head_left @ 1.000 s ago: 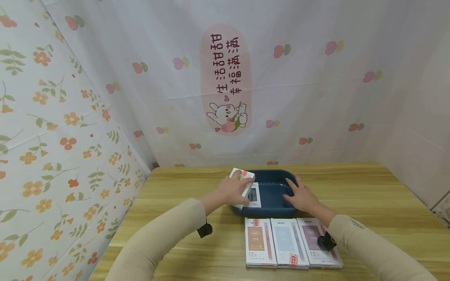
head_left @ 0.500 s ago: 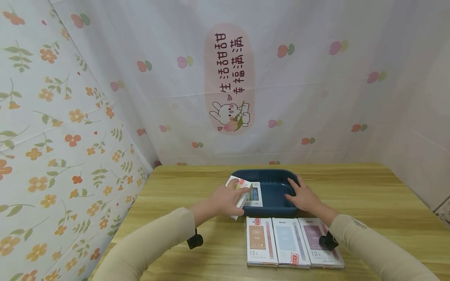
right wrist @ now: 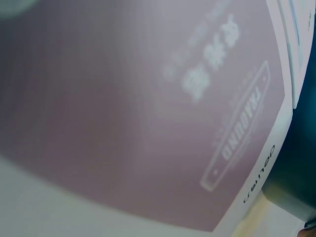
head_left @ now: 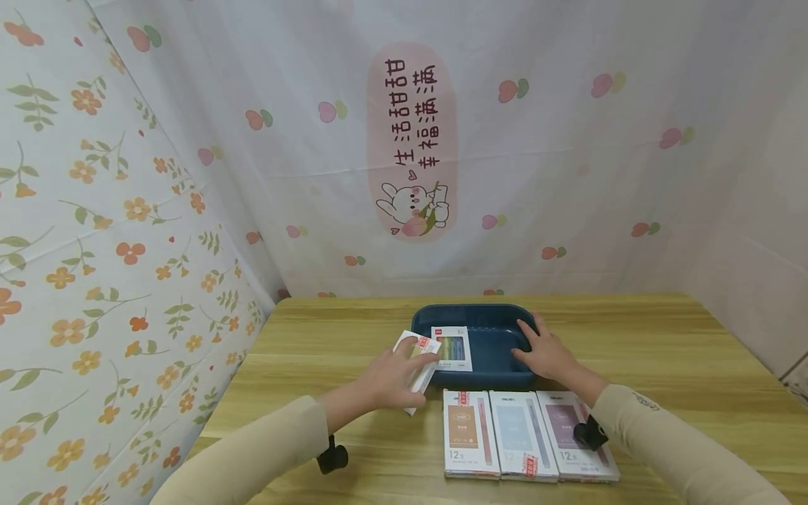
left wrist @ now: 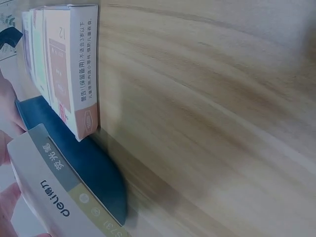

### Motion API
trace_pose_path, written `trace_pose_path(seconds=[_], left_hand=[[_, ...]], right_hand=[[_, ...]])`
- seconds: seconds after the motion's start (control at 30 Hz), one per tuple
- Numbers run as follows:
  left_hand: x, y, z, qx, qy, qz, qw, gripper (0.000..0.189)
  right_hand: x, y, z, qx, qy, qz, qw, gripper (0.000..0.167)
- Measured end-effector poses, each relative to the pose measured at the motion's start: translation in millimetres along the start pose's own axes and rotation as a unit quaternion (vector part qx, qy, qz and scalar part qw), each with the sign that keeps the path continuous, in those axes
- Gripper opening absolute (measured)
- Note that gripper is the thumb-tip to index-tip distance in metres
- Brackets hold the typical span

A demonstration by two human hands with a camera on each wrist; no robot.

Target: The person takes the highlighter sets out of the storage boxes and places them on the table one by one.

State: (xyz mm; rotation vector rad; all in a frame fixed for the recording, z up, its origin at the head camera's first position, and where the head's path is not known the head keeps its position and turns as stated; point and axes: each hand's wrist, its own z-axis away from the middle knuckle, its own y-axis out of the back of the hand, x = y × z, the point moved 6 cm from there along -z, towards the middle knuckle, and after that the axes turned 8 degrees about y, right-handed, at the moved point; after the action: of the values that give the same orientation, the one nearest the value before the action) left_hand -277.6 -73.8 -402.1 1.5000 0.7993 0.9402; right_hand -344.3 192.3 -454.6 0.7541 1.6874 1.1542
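My left hand (head_left: 385, 379) grips a white highlighter box (head_left: 421, 379) with a red sticker, tilted beside the left front corner of a dark blue plastic tray (head_left: 499, 379). In the left wrist view, the side of the highlighter box (left wrist: 54, 192) shows "deli" and a grey and yellow-green band. Another white box (head_left: 453, 348), with a window showing coloured pens, lies in the tray's left part. My right hand (head_left: 550, 354) holds the tray's right end, with thumb and a finger over the rim. Only a fingertip (right wrist: 308, 231) shows in the right wrist view.
In front of the tray lie three white pen boxes side by side: one orange-brown (head_left: 463, 435), one light blue (head_left: 514, 428), one purple (head_left: 562, 428). They stand on a wooden table (head_left: 315, 337). A printed cloth (head_left: 303, 175) hangs behind it.
My left hand has drawn the highlighter box left and nearer to me, away from over the tray, uncovering more of the box inside. My right hand stays at the tray's right end.
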Motion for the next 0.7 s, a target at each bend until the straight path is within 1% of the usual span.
trace_pose_path(seconds=[0.2, 0.4, 0.47, 0.57, 0.7], left_hand=[[-1.4, 0.9, 10.4, 0.014, 0.001, 0.005, 0.9999, 0.062], [-5.7, -3.2, 20.3, 0.029, 0.008, 0.002, 0.9995, 0.061], [-8.3, -4.1, 23.1, 0.036, 0.010, 0.009, 0.9993, 0.061], [-12.5, -5.4, 28.2, 0.037, 0.017, 0.022, 0.9989, 0.061], [-20.5, -8.6, 35.9, 0.032, 0.036, 0.046, 0.9978, 0.061]], right_hand=[[0, 2, -0.8, -0.005, -0.003, 0.004, 1.0000, 0.068], [1, 2, -1.7, -0.010, -0.007, 0.002, 0.9999, 0.069], [0, 2, -1.1, -0.010, -0.008, 0.003, 0.9999, 0.069], [-2, 3, 0.1, -0.010, -0.010, 0.004, 0.9999, 0.068], [-4, 4, 1.0, -0.012, -0.009, 0.006, 0.9999, 0.068]])
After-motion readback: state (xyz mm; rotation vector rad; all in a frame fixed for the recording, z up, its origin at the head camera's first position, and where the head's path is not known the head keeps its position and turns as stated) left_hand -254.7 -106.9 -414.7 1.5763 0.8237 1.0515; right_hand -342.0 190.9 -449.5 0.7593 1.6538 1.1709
